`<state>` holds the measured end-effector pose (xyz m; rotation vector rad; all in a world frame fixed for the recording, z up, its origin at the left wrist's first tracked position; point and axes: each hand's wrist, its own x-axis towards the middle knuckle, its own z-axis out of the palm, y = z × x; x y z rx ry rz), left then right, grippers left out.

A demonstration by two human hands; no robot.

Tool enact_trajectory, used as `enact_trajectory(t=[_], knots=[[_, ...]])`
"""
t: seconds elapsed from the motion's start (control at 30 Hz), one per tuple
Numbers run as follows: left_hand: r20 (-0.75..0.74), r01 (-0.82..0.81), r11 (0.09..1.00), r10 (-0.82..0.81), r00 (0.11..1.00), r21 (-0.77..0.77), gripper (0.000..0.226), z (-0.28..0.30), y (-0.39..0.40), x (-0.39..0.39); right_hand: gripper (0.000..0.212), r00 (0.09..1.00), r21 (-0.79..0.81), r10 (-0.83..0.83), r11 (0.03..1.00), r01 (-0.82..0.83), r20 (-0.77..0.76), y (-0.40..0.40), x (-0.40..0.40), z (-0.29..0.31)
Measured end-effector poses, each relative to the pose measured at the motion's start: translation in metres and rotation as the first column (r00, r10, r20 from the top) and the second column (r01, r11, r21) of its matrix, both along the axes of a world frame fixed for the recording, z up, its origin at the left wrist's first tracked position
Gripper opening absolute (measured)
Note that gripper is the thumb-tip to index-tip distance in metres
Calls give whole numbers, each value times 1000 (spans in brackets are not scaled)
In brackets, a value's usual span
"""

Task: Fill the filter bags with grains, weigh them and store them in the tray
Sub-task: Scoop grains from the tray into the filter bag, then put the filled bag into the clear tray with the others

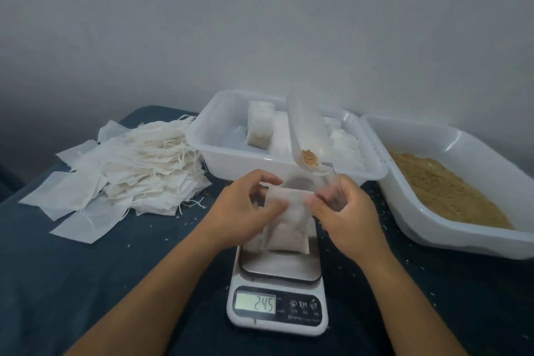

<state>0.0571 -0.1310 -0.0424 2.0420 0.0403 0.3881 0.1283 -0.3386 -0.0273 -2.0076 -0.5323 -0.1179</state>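
Both hands meet over the kitchen scale (278,283) at the middle of the table (86,269). The left hand (245,208) pinches the top left edge of a filled filter bag (289,222) between thumb and fingers, and the right hand (344,211) pinches its top right edge, fingers curled. The bag's bottom rests on the scale's metal plate, grain showing through its lower half, and the display reads 245. Just behind the hands stands a white tray (219,136) holding several filled bags upright; a clear plastic scoop (309,136) with a little grain at its low end leans on the tray's front rim. To the right a second white tub (433,228) holds loose brown grain (445,191). To the left lies a heap of empty filter bags (124,170) with strings.
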Motion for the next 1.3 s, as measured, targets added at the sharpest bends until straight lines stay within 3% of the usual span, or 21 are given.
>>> enact_trajectory(t=[0.13,0.37,0.57,0.63,0.77,0.9,1.17,1.3], knots=[[103,63,998,-60,993,-22,21,6,-6,-4,39,998,132,42,990,-47,47,-1,-12,12],[226,41,999,-39,973,-1,6,19,-13,-5,40,989,151,99,982,-115,110,-3,-19,20],[226,-83,992,60,972,96,11,59,1,6,48,998,233,-29,972,16,53,-10,-15,23],[225,-130,977,90,970,169,13,82,12,16,41,996,243,-76,968,63,45,-12,-12,24],[183,-179,921,121,976,347,14,123,36,50,27,991,284,-131,951,125,2,-16,-8,29],[76,-193,858,179,981,477,12,137,56,94,32,984,326,-174,929,177,-40,-17,-7,34],[-96,-139,719,277,956,681,7,111,76,163,44,976,322,-208,922,216,-60,-13,-3,31],[-192,-53,673,285,939,737,12,91,84,189,27,971,328,-229,914,238,-66,-15,-2,32]])
